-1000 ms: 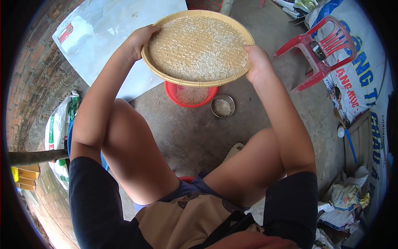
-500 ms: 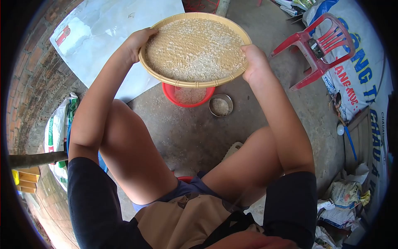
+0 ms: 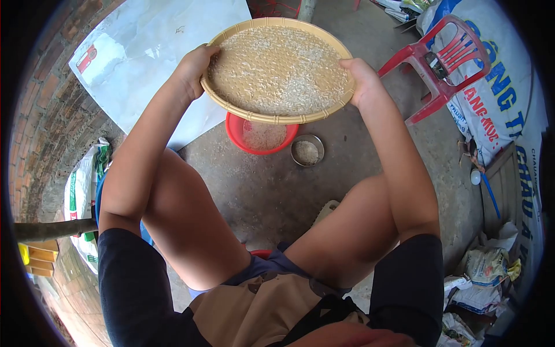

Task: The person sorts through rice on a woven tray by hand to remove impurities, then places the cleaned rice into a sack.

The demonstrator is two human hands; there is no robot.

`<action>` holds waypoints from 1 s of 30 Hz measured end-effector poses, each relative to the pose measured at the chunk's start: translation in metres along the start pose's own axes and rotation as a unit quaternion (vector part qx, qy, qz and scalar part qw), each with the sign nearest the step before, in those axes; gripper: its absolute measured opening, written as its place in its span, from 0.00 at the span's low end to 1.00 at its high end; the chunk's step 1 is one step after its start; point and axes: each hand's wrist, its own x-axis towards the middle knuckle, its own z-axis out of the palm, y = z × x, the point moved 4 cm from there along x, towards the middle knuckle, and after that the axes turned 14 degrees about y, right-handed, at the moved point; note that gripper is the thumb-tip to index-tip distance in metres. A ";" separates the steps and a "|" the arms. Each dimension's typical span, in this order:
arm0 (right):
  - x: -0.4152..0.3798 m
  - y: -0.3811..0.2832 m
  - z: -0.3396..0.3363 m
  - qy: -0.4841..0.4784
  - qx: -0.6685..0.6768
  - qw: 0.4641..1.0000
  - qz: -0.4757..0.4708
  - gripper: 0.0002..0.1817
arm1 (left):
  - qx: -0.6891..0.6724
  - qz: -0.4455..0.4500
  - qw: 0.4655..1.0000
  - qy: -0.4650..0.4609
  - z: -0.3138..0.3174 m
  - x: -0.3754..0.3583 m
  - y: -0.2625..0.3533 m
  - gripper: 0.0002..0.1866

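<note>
A round woven tray [image 3: 248, 111] with a raised rim is held up in front of me, with white grains [image 3: 295, 89] spread over it, thickest at the lower right. My left hand [image 3: 198, 68] grips its left rim, thumb on top. On the right rim my right hand [image 3: 359, 80] is closed the same way; the fingers under the tray are hidden. Below the tray's near edge, a red basin [image 3: 232, 134] on the floor holds grains. Beside the basin sits a small round metal bowl [image 3: 307, 151] with some grains in it.
A pale sheet [image 3: 139, 63] lies at the upper left by a brick wall [image 3: 43, 104]. At the right are a red plastic chair [image 3: 430, 69], a large printed sack sheet [image 3: 491, 87] and crumpled bags [image 3: 483, 269]. A wooden pole [image 3: 55, 230] juts in from the left.
Both hands and the tray have shifted slightly to the right in view. The grains lie a little differently on the tray. My grip is unchanged.
</note>
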 end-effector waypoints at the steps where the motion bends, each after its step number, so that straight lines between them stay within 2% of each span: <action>1: 0.004 0.000 -0.001 -0.005 0.000 1.000 0.004 0.20 | -0.002 0.011 1.000 0.004 0.001 -0.001 0.002 0.18; 2: 0.000 -0.003 0.001 -0.011 -0.001 1.000 0.009 0.20 | -0.006 0.021 1.000 0.010 0.002 -0.001 0.003 0.19; 3: -0.006 0.001 0.003 -0.011 -0.004 1.000 0.007 0.20 | -0.005 -0.005 1.000 -0.020 -0.002 0.005 0.003 0.19; 5: -0.020 0.009 0.005 0.022 0.009 0.997 -0.080 0.20 | -0.015 -0.039 0.998 -0.045 -0.004 0.008 0.002 0.19; 6: -0.020 0.006 0.005 0.021 0.005 0.997 -0.080 0.20 | -0.020 -0.072 0.995 -0.072 -0.004 0.008 -0.001 0.19; 8: -0.015 0.000 0.001 0.008 0.015 0.999 -0.040 0.20 | -0.030 -0.059 0.995 -0.072 0.000 0.004 -0.005 0.19; 10: 0.000 -0.009 -0.005 -0.011 0.008 1.000 -0.005 0.20 | -0.045 -0.012 0.999 0.009 0.003 0.000 -0.004 0.19; 12: 0.000 -0.013 -0.003 -0.033 -0.028 0.999 0.021 0.20 | -0.043 0.012 0.998 0.033 0.002 -0.003 -0.001 0.19; 14: -0.006 -0.003 0.000 -0.022 -0.029 0.999 0.017 0.20 | -0.028 0.006 1.000 -0.006 0.000 0.002 0.003 0.19; 17: -0.023 0.009 0.007 0.007 0.027 0.996 -0.079 0.20 | -0.033 -0.052 0.996 -0.070 -0.005 0.012 0.000 0.18; 18: -0.020 0.006 0.007 0.004 0.024 0.997 -0.077 0.20 | -0.031 -0.077 0.991 -0.105 -0.004 0.012 -0.003 0.18; 20: -0.009 -0.001 0.003 -0.001 0.039 0.999 -0.006 0.18 | -0.021 -0.064 0.995 -0.070 0.000 0.006 -0.006 0.18; 22: 0.001 -0.010 -0.005 -0.016 0.023 1.000 0.006 0.18 | -0.052 -0.018 0.998 0.031 0.005 -0.009 0.000 0.18; 24: -0.003 -0.016 0.001 -0.042 -0.023 0.999 0.023 0.19 | -0.051 0.019 0.997 0.048 0.006 -0.007 0.001 0.17; 26: -0.006 -0.004 0.005 -0.028 -0.023 0.999 0.021 0.19 | -0.046 0.012 0.999 0.019 -0.001 0.001 0.005 0.18; 27: -0.006 0.003 0.007 -0.021 0.005 1.000 -0.008 0.19 | -0.052 0.011 0.998 0.023 -0.008 0.010 0.006 0.18; 29: -0.021 0.010 0.009 0.004 0.031 0.997 -0.072 0.19 | -0.054 -0.092 0.990 -0.094 -0.010 0.018 -0.002 0.18; 30: -0.019 0.010 0.008 0.004 0.028 0.997 -0.070 0.19 | -0.056 -0.095 0.990 -0.092 -0.009 0.018 -0.006 0.18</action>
